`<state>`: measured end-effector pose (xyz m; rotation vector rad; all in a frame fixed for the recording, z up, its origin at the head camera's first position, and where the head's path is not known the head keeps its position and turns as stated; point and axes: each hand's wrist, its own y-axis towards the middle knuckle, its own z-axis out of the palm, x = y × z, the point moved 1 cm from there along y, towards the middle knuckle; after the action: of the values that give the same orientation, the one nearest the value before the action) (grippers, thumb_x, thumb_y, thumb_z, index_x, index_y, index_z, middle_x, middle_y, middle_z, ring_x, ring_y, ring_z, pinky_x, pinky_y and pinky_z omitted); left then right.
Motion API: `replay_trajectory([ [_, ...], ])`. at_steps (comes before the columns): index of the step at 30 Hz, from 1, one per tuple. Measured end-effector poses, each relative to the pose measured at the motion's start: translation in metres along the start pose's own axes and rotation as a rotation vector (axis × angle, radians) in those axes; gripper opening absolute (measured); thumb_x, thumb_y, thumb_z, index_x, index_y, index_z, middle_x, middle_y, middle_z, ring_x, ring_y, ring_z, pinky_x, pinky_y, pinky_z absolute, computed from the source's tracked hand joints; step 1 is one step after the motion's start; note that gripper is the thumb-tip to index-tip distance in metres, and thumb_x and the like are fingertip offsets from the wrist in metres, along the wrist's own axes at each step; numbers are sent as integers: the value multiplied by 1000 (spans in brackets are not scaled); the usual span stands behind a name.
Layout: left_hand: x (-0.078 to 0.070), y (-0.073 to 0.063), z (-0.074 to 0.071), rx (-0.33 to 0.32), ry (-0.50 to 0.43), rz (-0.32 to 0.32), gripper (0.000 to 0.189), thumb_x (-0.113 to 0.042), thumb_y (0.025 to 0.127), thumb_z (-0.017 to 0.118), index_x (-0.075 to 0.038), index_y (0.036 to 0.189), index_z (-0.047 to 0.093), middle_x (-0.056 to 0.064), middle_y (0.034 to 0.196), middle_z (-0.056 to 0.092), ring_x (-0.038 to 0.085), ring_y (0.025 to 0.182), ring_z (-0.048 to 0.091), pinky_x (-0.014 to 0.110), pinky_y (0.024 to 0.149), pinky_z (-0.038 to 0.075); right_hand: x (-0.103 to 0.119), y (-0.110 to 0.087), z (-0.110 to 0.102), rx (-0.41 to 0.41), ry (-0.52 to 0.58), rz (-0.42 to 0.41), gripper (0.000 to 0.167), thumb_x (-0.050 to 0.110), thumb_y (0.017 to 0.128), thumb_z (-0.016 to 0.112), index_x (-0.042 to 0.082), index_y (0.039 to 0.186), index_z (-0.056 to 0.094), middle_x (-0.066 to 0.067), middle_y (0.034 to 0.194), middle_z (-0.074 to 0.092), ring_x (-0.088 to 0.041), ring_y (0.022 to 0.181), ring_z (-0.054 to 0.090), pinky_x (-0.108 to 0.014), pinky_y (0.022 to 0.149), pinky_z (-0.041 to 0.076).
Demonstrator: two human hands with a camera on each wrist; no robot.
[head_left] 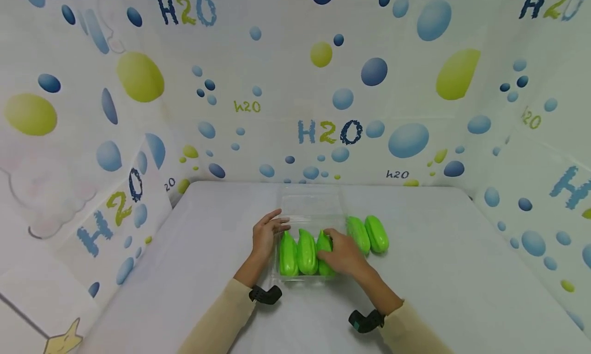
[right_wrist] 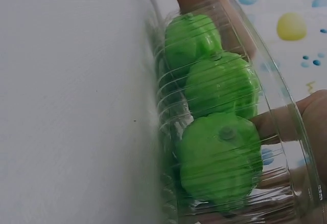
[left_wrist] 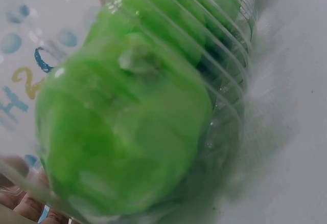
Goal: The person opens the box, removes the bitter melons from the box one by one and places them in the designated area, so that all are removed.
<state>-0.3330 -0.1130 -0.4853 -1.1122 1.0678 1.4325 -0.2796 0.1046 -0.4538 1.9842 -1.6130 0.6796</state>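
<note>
Three glossy bright-green vegetables, long and plump with a curved tip, lie side by side in a clear plastic clamshell box (head_left: 302, 278): a left one (head_left: 289, 256), a middle one (head_left: 307, 254) and a right one (right_wrist: 219, 157). My right hand (head_left: 345, 252) reaches over the box's right wall and holds the right vegetable between thumb and fingers. At the box's left side, my left hand (head_left: 265, 236) has its fingers loosely extended over the rim beside the left vegetable. Whether it presses on the plastic cannot be made out.
Two more green vegetables, one nearer (head_left: 359, 235) and one farther right (head_left: 377, 234), lie outside the box on the white table (head_left: 429, 272). The box's transparent lid (head_left: 310, 200) is folded back toward the wall. Walls printed with bubbles enclose the table's back and sides.
</note>
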Motion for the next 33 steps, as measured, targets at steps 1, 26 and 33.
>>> replay_trajectory([
  [1, 0, 0, 0, -2, 3, 0, 42, -4, 101, 44, 1, 142, 55, 21, 120, 71, 25, 95, 74, 36, 89, 54, 0, 0, 1, -2, -1, 1, 60, 23, 85, 70, 3, 140, 56, -17, 128, 65, -21, 92, 59, -40, 77, 51],
  [26, 2, -1, 0, -8, 20, 12, 43, -3, 100, 44, 2, 141, 56, 21, 119, 71, 28, 96, 74, 35, 90, 55, -4, -4, 4, -17, 10, -20, 61, 22, 87, 69, -3, 141, 53, -15, 115, 69, -16, 78, 57, -35, 70, 50],
  [33, 1, -1, 0, 0, 24, 16, 42, -5, 101, 44, 2, 141, 55, 22, 119, 71, 23, 93, 75, 31, 86, 54, -5, -3, 3, -39, 33, -39, 57, 18, 88, 68, -2, 140, 54, -20, 130, 64, -28, 105, 62, -47, 86, 52],
])
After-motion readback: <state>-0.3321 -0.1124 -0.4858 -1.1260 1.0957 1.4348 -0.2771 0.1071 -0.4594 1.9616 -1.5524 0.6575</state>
